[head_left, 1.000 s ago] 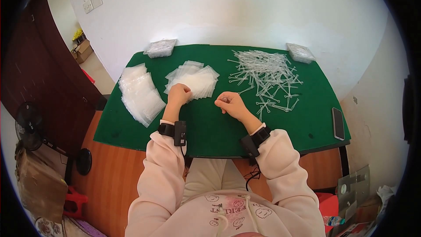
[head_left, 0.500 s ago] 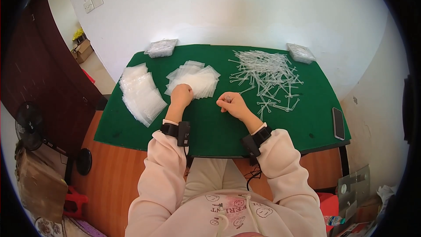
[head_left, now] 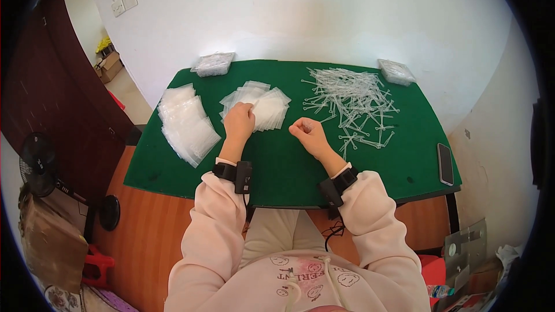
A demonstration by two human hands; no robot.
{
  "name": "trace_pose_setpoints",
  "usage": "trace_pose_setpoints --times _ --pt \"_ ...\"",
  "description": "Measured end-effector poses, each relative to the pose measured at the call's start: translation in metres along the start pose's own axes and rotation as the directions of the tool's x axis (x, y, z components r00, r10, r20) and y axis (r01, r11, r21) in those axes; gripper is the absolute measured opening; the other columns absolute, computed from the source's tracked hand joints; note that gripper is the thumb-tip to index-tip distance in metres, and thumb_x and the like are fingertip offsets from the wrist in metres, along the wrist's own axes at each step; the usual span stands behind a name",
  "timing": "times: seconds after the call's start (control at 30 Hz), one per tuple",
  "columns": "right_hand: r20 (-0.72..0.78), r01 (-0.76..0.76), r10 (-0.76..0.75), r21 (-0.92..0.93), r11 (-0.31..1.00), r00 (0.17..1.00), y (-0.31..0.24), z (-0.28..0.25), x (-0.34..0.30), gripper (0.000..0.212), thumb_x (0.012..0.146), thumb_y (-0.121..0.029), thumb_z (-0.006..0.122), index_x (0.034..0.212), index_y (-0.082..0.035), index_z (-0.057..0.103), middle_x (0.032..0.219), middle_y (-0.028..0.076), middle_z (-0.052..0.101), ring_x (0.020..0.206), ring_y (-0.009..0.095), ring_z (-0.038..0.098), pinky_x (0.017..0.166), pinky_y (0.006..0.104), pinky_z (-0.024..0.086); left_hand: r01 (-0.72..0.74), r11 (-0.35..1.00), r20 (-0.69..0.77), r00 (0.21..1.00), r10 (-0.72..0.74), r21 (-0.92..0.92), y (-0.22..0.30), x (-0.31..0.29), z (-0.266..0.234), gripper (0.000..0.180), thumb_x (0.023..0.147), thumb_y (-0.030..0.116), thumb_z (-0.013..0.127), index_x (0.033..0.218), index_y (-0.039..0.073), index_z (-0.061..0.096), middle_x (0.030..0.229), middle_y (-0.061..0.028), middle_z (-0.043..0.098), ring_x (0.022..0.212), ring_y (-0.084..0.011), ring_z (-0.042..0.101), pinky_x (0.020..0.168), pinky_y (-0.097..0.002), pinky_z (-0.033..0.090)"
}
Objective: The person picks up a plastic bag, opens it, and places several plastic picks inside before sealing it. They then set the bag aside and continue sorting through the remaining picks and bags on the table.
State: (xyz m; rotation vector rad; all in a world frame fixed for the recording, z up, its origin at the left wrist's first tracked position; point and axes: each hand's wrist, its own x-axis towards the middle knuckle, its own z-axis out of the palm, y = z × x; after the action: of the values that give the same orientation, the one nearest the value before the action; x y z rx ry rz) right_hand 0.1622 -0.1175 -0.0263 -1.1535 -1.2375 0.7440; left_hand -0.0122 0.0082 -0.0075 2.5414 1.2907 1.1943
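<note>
My left hand (head_left: 239, 121) is over the near edge of the middle pile of clear plastic bags (head_left: 270, 110). Its fingers are bent and pressed together at the bags; whether they grip one is hidden. To the right, my right hand (head_left: 309, 136) is held just above the green tabletop, curled closed. Something faint and see-through shows between its fingers, too small to name. Beyond this hand spreads a loose heap of thin clear plastic sticks with looped ends (head_left: 350, 95). A second, overlapping row of clear bags (head_left: 188, 124) lies at the left.
Clear packs stand at the far left (head_left: 214, 64) and far right (head_left: 396, 71) corners of the green table (head_left: 277, 179). A phone (head_left: 444, 163) lies by the right edge. A white wall (head_left: 300, 17) rises behind; a black fan (head_left: 39, 164) is at left.
My left hand has shifted slightly farther away over the bags, its fingers reaching more forward. My right hand has moved a little to the right, and its fingers have turned slightly.
</note>
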Motion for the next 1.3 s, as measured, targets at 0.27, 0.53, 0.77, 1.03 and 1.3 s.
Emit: trace_pose_setpoints --times 0.27,0.53,0.77,1.03,1.3 --pt "0.021 -0.081 0.084 -0.111 0.990 0.996 0.007 -0.003 0.000 0.024 0.082 -0.023 0.062 0.069 -0.003 0.056 0.053 -0.004 0.045 0.050 0.003 0.038 0.046 0.0206 0.030 -0.168 0.937 -0.068 0.986 0.154 -0.305 0.018 0.000 0.005 0.012 0.079 0.007 0.055 0.087 0.002 0.062 0.085 -0.0112 0.061 0.072 -0.0266 0.060 0.060 -0.0322 0.048" --pt "-0.109 0.064 -0.071 -0.061 0.996 0.992 0.008 -0.004 0.004 0.024 0.083 -0.022 0.062 0.069 -0.004 0.055 0.055 -0.006 0.042 0.051 0.002 0.034 0.046 0.0210 0.027 -0.105 0.784 0.044 0.985 0.166 -0.612 0.037 -0.006 0.006 0.013 0.079 0.008 0.060 0.090 0.001 0.060 0.080 -0.0086 0.062 0.066 -0.0173 0.059 0.055 -0.0265 0.047" --pt "-0.066 -0.048 0.059 0.165 0.985 0.996 -0.006 0.000 -0.002 0.020 0.083 -0.019 0.062 0.071 -0.004 0.055 0.058 -0.008 0.043 0.052 0.001 0.034 0.046 0.0199 0.026 -0.274 0.830 -0.049 0.957 0.287 -0.485 0.051 -0.010 -0.006 0.016 0.073 0.005 0.063 0.088 0.002 0.061 0.073 -0.0069 0.058 0.060 -0.0175 0.055 0.054 -0.0272 0.045" --pt "-0.060 -0.036 0.052 0.239 0.970 0.997 -0.013 0.009 -0.004 0.014 0.084 -0.016 0.060 0.079 -0.004 0.055 0.062 -0.007 0.046 0.050 0.001 0.034 0.043 0.0184 0.024 -0.513 0.765 -0.173 0.857 0.486 -0.390 0.063 -0.013 0.000 0.017 0.064 0.000 0.064 0.081 0.004 0.062 0.070 -0.0066 0.056 0.061 -0.0227 0.055 0.054 -0.0303 0.045" --pt "-0.075 -0.077 0.103 0.293 0.953 0.992 -0.016 0.007 -0.003 0.014 0.085 -0.017 0.058 0.080 -0.005 0.052 0.061 -0.006 0.042 0.044 0.000 0.028 0.038 0.0173 0.020 -0.506 0.770 -0.174 0.861 0.478 -0.389 0.064 -0.012 -0.001 0.016 0.063 -0.001 0.063 0.077 0.005 0.059 0.071 -0.0069 0.056 0.063 -0.0242 0.056 0.054 -0.0322 0.045"
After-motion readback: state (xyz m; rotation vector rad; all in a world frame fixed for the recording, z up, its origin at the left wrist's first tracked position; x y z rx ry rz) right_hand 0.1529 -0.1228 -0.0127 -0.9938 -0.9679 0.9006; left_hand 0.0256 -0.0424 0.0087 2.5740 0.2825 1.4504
